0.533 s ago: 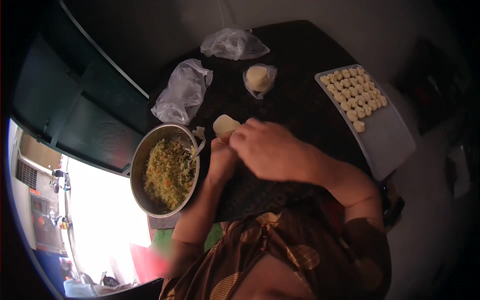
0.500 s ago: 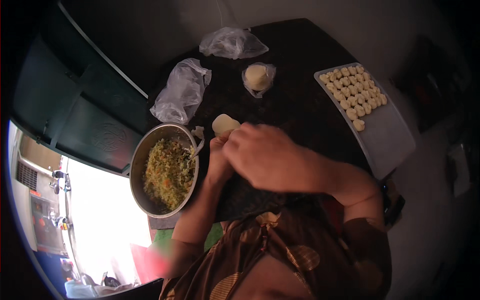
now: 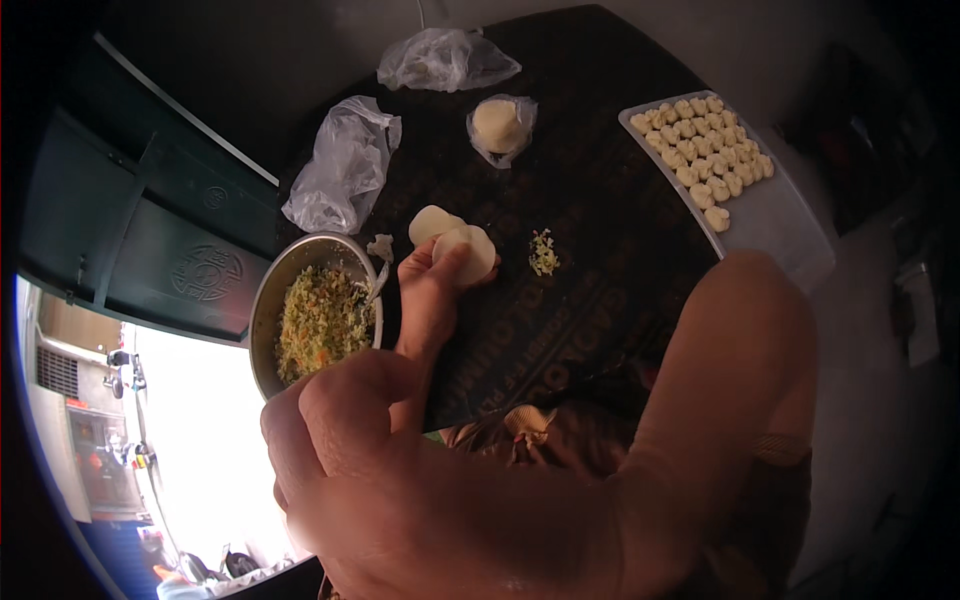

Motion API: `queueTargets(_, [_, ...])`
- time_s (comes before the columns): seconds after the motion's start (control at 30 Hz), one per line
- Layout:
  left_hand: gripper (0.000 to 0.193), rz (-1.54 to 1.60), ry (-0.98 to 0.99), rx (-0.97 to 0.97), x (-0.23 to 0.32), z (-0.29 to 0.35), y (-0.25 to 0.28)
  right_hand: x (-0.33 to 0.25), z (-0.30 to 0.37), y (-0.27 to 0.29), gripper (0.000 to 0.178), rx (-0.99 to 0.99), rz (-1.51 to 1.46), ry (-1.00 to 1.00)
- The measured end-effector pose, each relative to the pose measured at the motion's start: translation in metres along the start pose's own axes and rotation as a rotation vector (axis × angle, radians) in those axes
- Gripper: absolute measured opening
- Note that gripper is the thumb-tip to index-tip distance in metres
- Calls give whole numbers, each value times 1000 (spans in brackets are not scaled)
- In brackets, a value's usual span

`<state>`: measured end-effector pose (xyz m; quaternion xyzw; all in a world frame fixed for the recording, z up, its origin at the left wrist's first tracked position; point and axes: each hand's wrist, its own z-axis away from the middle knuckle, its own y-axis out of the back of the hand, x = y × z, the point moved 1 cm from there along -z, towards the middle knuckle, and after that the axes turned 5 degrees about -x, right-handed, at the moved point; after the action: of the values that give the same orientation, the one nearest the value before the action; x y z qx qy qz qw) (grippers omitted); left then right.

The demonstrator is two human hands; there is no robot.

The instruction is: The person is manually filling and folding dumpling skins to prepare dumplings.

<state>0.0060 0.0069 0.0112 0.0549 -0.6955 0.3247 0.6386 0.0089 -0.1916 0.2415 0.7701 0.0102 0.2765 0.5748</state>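
Observation:
My left hand (image 3: 430,295) pinches a round dough wrapper (image 3: 475,262), with the thumb lying on top of it. Behind that one, further pale wrappers (image 3: 430,222) overlap by my fingers. My right hand (image 3: 350,440) is raised close to the camera, its fingers curled downward and their tips hidden; whether it holds anything does not show. It covers the near edge of a metal bowl (image 3: 262,300) of chopped vegetable filling (image 3: 322,325). A spoon (image 3: 379,280) leans at the bowl's right rim. Right of my left hand, a small heap of filling (image 3: 543,253) lies on the dark tabletop.
A grey tray (image 3: 785,225) with rows of small shaped dumplings (image 3: 700,145) sits at the right. Toward the back are a dough stack (image 3: 497,125) on plastic and two crumpled clear bags (image 3: 345,165) (image 3: 445,60). A dark green door (image 3: 190,240) stands left of the table (image 3: 590,110).
My hands have parted: the right came up toward the camera and leftward, in front of the bowl. The left now shows a wrapper under its thumb. The filling heap on the table is uncovered.

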Motion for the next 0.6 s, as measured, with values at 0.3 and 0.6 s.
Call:
queueTargets(0.3, [26, 40, -54, 121, -5, -4, 2, 15, 4, -6, 18, -115, -84, -119])
queueTargets(0.6, [28, 121, -79, 55, -5, -8, 10, 102, 42, -127, 13, -216, -422, -463])
